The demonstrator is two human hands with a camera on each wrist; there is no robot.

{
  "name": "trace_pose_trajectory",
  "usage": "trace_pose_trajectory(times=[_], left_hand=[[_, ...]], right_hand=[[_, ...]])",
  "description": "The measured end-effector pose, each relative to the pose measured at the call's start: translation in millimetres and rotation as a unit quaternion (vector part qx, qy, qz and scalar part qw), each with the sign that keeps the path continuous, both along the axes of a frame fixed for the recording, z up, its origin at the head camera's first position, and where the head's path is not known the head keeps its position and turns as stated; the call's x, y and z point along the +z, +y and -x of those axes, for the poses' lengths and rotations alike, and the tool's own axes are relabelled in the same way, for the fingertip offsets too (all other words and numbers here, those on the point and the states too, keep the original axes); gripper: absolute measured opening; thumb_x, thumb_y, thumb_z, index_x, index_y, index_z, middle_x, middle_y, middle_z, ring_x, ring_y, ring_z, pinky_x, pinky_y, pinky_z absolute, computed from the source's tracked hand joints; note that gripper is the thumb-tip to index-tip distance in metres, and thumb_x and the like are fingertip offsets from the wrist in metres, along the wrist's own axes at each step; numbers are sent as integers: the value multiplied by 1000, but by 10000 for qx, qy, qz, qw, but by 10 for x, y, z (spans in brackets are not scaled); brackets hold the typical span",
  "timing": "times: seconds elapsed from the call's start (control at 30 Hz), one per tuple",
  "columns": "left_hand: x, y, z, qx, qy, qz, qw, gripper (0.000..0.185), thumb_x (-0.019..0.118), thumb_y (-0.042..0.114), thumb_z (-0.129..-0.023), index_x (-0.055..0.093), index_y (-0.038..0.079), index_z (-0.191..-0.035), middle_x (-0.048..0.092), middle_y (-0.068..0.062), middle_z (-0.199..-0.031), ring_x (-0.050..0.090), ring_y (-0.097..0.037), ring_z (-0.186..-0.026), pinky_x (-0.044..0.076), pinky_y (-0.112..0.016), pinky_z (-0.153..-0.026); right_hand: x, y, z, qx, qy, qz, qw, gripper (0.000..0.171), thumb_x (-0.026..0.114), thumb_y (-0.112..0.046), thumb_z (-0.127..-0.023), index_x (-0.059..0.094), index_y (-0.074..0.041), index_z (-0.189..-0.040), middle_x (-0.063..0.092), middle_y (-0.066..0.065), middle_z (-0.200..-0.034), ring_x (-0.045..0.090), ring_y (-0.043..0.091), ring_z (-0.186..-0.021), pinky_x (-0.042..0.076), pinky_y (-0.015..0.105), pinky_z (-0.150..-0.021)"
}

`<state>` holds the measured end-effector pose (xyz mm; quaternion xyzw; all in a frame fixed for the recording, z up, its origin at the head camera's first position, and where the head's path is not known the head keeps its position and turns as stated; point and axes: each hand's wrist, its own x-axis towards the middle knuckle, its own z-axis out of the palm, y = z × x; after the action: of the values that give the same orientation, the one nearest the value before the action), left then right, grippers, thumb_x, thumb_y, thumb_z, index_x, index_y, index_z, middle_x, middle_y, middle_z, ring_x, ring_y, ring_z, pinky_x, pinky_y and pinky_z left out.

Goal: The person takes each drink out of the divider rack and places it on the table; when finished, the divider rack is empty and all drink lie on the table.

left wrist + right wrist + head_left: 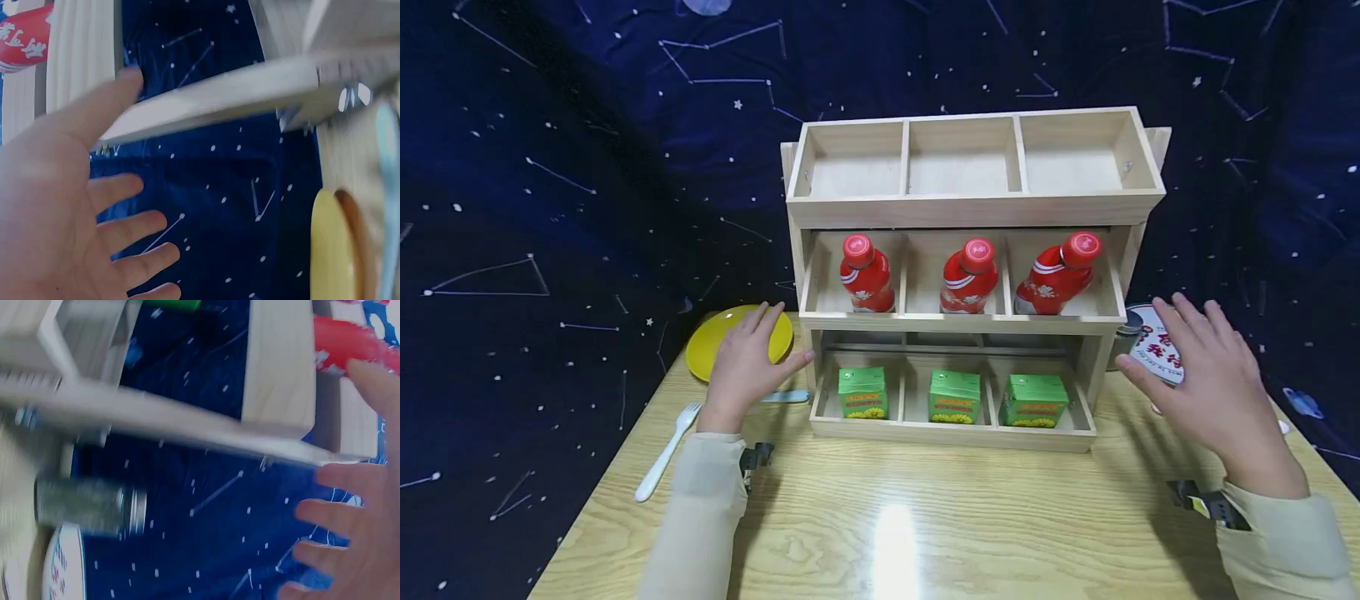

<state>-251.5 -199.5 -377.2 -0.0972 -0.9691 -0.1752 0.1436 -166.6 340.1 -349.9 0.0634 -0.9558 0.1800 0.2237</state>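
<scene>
While both hands hover with fingers spread and holding nothing, the left hand [747, 362] and right hand [1206, 392] flank the wooden rack [973, 208] on the desk [880, 517]; its middle tier holds three red bottles [976, 275], its bottom tier three green cartons [955, 397], its top compartments nothing; their labels are unreadable.

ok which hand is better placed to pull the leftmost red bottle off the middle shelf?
Left, likely. The left hand hovers open just below-left of the leftmost red bottle; the right hand is beyond the rack's far side.
</scene>
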Motion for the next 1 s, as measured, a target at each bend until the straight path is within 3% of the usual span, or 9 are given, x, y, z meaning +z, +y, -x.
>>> trace_pose_trajectory(times=[0.07,0.17,0.27,0.37,0.47,0.57,0.7,0.87,1.0], left_hand=[[-25,33,0,-62,-43,-367,9993,88,68,58,-86,35,12,-153,34,-19,-155,36,-44,-136,32,-64,-108],[-60,65,5,33,-143,-858,9962,84,70,52,-87,36,12,-152,35,-17,-154,39,-40,-135,38,-60,-106],[-85,81,24,138,-135,-1290,9915,81,70,50,-87,38,11,-150,37,-15,-153,40,-37,-134,39,-58,-106],[-105,103,53,100,-99,-1705,9853,78,72,47,-87,40,11,-148,39,-14,-151,43,-35,-132,41,-56,-105],[-122,140,76,-80,-117,-2136,9768,76,73,43,-87,41,11,-147,42,-14,-148,46,-35,-129,43,-54,-104],[-149,180,102,-257,-150,-2563,9661,74,74,39,-87,42,9,-146,44,-16,-146,49,-36,-127,44,-52,-104],[-193,234,125,-376,-255,-3080,9503,67,75,35,-87,47,9,-142,51,-14,-140,54,-37,-123,47,-50,-102],[-262,280,156,-306,-384,-3522,9346,61,77,31,-86,52,11,-138,59,-12,-131,60,-35,-114,52,-46,-96],[-298,313,203,-269,-219,-3734,9270,52,75,24,-88,56,12,-135,62,-13,-125,64,-32,-106,55,-42,-91]], right_hand=[[42,-58,-8,314,553,594,9962,80,73,-36,-86,36,-13,-154,28,16,-159,11,37,-148,0,68,-114],[107,-195,10,795,1247,1338,9799,77,79,-21,-79,46,-15,-149,41,13,-153,24,30,-145,10,60,-117],[202,-361,39,1022,1620,1698,9667,79,82,-15,-77,47,-17,-148,45,9,-150,30,21,-142,18,41,-119],[324,-531,80,1141,1853,1886,9576,77,80,-13,-80,46,-15,-149,47,6,-149,36,14,-138,27,23,-111],[461,-699,126,1245,2027,2115,9480,71,77,-12,-85,45,-12,-148,49,7,-146,39,12,-135,33,15,-104],[584,-832,178,1345,2130,2318,9396,67,74,-13,-88,45,-9,-148,50,9,-145,42,15,-135,38,18,-104],[684,-936,263,1356,2043,2530,9359,64,73,-13,-90,44,-8,-147,51,9,-144,44,15,-132,41,20,-103],[670,-1005,376,1360,1776,2975,9282,55,72,-13,-91,52,-8,-142,58,6,-135,52,14,-119,44,20,-97],[602,-1022,443,1288,1781,3178,9223,45,71,-11,-92,59,-5,-135,63,4,-127,57,11,-110,47,19,-95]])
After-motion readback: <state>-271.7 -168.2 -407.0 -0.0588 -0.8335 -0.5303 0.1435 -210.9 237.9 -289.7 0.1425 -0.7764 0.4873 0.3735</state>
